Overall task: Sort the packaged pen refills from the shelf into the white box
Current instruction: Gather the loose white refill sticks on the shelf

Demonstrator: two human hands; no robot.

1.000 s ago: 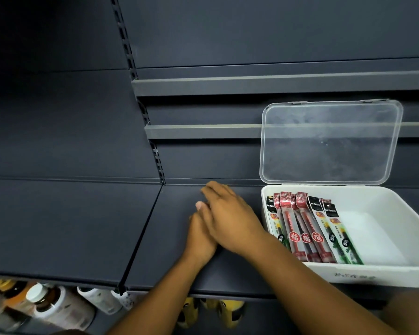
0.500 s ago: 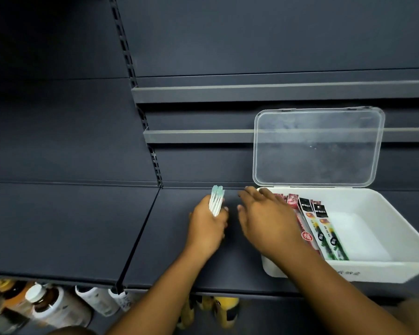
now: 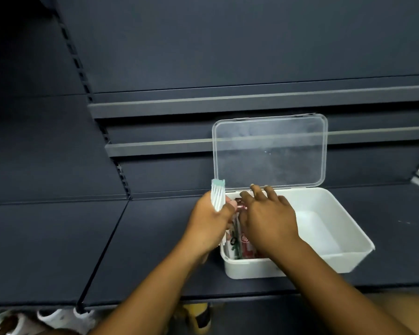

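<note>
The left hand (image 3: pixel 208 226) grips a bundle of pen refills (image 3: pixel 218 197) upright, its long axis pointing up and away, just over the far left corner of the white box (image 3: pixel 336 259) on the shelf (image 3: pixel 155 250). The right hand (image 3: pixel 269 218) lies over the packets (image 3: pixel 242 243) along the box's left side, fingers spread and straight. The bundle's place lies just to its right and below, probably beside those packets.

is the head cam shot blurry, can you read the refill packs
Head view: the right hand and refill packs in the white box are motion-smeared, print unreadable; the pale bundle in the left hand is soft too; the clear lid looks hazy.
</note>
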